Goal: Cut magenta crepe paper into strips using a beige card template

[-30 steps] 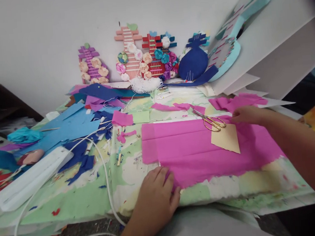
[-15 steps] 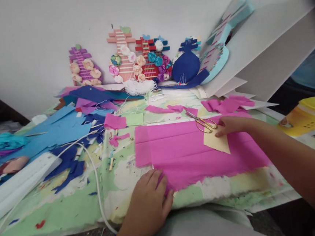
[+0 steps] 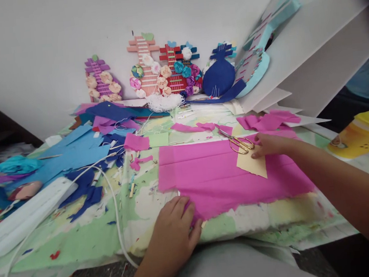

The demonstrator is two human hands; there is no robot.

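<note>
A wide piece of bright pink paper or cloth [image 3: 212,166] lies spread over the table in front of me. My left hand [image 3: 175,221] rests on its near left edge, fingers laid over it and the thumb apart. At the far right part of the sheet, my right hand [image 3: 269,145] reaches in, thumb and forefinger apart beside the gold scissors handles. These scissors [image 3: 241,144] lie with their blades toward the far left. Under the handles and the right hand is a pale yellow paper piece [image 3: 253,167]; the right hand's other fingers are mostly hidden.
Pink scraps [image 3: 270,120] lie along the far side. Blue pieces [image 3: 72,152], a white power strip [image 3: 32,214] and its cord occupy the left. Several decorated lute-shaped pieces [image 3: 175,70] stand against the wall. A yellow container [image 3: 363,135] stands at the right.
The view has shifted slightly. Both hands, the scissors and the yellow paper keep nearly the same places on the pink sheet.
</note>
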